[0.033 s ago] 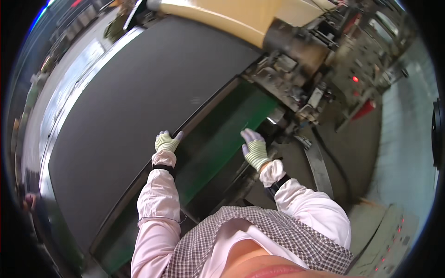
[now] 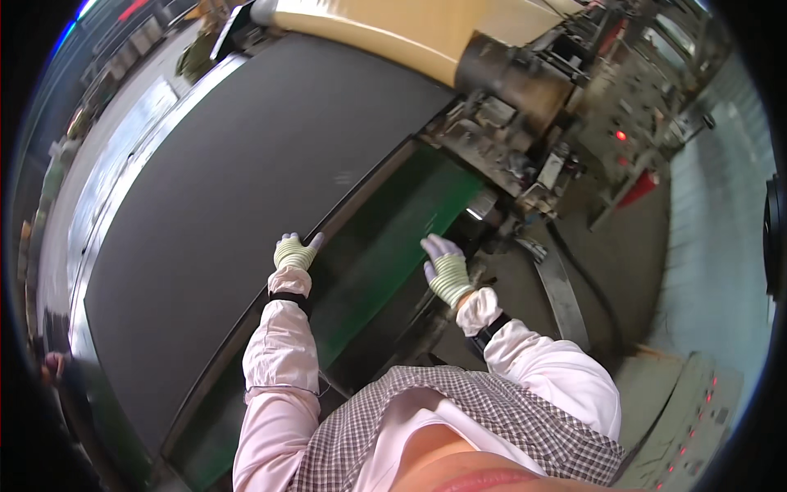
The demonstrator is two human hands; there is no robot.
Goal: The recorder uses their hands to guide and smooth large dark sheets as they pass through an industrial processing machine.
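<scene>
My left hand, in a striped knit glove with pale lilac fingers, lies on the near edge of a wide dark grey sheet. Its thumb stands apart from the fingers, and nothing shows in its grasp. On the right, my right hand, gloved the same way, has its fingers stretched out at the near edge of a green panel. Whether it touches the panel or hovers just over it, I cannot tell. The green panel slopes below the sheet's edge, between my two hands.
A cream-coloured roll or cover lies beyond the sheet. Machine parts with a dark cylinder stand at the far right. A control panel carries a red light. A grey box with red lights stands at lower right.
The view has shifted slightly, so the machine parts sit a little further left in the picture. My right hand has moved slightly left and nearer; my left hand stays on the sheet's edge.
</scene>
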